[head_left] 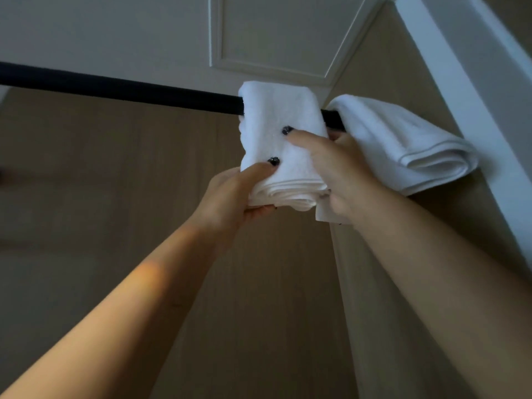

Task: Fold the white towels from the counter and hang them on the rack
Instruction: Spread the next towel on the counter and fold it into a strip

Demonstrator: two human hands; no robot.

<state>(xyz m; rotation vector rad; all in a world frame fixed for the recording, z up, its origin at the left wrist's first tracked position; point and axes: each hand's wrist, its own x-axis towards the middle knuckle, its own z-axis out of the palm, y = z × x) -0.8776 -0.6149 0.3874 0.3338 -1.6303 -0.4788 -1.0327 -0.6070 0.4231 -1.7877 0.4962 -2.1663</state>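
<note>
We see a tan wall [86,197] w/ a white panelled door [273,33] up top and white door frame [460,82] at right, view tilted upward. A black rack bar [129,89] runs from left edge across to the right, passing under both towels. A second folded white towel [403,145] is draped over the bar's right end, its rolled fold edge hanging down toward the frame. Just beside it on the left, apart by a short bare bit of bar, is the folded white towel [282,131] we're working on, draped over the bar w/ its stacked layer edges at the bottom. Left hand [230,197] pinches the towel's lower left corner, thumb on front, fingers underneath, grip closed on it. Right hand [339,174] clamps the lower right side, thumb pressed across the front face, other fingers behind the cloth, grip closed on it too. Dark polish on the thumbnails. Both forearms bare, reaching up from bottom of view.
</note>
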